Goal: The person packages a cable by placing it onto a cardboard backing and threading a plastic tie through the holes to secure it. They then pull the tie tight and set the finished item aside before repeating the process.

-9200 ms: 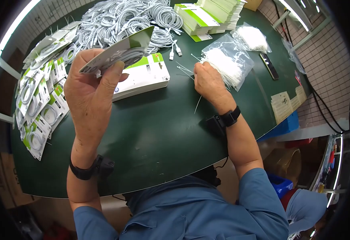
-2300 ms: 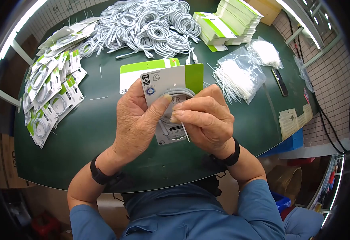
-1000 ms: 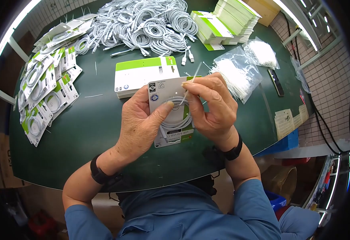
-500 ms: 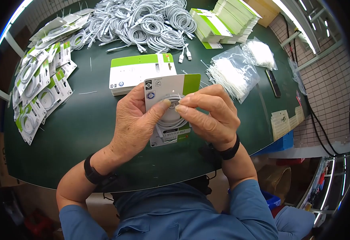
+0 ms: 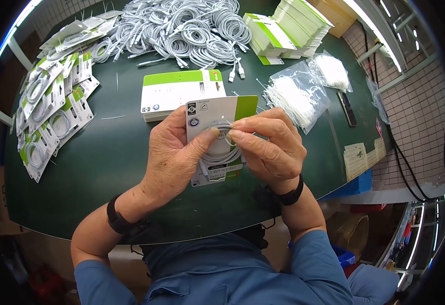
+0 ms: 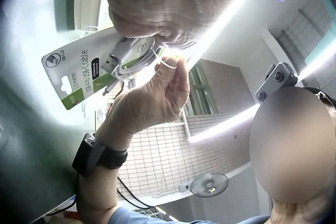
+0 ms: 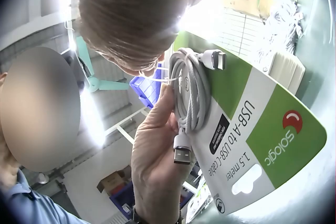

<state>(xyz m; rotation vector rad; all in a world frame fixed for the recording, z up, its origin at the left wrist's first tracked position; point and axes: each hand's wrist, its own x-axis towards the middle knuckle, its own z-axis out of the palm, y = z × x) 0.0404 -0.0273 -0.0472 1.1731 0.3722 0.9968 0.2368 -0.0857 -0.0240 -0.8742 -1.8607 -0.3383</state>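
Note:
In the head view my left hand [image 5: 169,152] holds a white and green cable card [image 5: 209,109] over the table, its thumb on the coiled grey-white USB cable [image 5: 220,158] against the card's face. My right hand [image 5: 276,147] is at the coil's upper right, thumb and forefinger pinching a thin white cable tie [image 7: 167,79]. In the left wrist view the cable tie [image 6: 167,62] curves in a loop from the coil to the right fingertips. In the right wrist view both cable plugs stick out from the coil, and the card [image 7: 287,124] reads "USB-A to USB-C Cable".
Behind the hands lies a stack of cards [image 5: 181,96]. Farther back are a heap of coiled cables [image 5: 192,35], piled blank cards [image 5: 288,30] and bags of cable ties [image 5: 298,94]. Finished-looking carded cables [image 5: 54,117] overlap at left. A phone [image 5: 347,108] lies at right.
Earlier my right hand was at the bag of cable ties while the left held the card up. Since then both hands came together; the tie, upright a second ago, is now bent at the coil.

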